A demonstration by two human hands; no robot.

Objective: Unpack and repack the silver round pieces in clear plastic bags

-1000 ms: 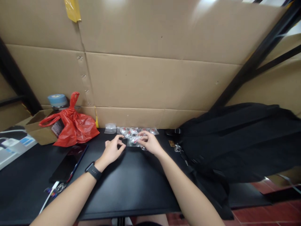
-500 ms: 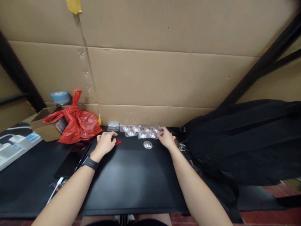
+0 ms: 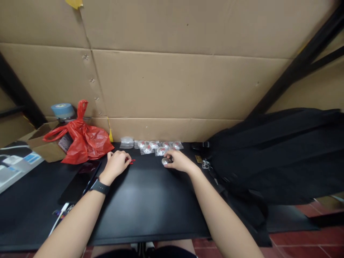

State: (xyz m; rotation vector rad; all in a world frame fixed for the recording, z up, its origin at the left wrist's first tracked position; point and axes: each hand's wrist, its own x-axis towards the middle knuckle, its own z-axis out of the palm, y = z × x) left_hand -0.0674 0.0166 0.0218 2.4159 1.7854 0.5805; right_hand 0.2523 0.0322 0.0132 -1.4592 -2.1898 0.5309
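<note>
Cardboard panels [image 3: 166, 86], creased and matte, back a smooth black desk [image 3: 145, 204]. Against them lies a row of crinkly clear packets [image 3: 147, 149] holding shiny round pieces with red bits; flat clear bags [image 3: 127, 142] lie to its left. Just in front of the row, the right hand [image 3: 176, 160] has thumb and fingers nearly closed on the edge of a silvery disc [image 3: 165, 161]. The left hand [image 3: 117, 164] curls loosely over a thin red cord [image 3: 132, 161], though whether it grips it I cannot tell. Farther left, a knotted, glossy red plastic bag [image 3: 88, 143] leans by an open carton [image 3: 44, 148] and a blue-lidded jar [image 3: 63, 111], behind a dark phone [image 3: 77, 182]. A black fabric backpack [image 3: 276, 157] crowds the right side.
</note>
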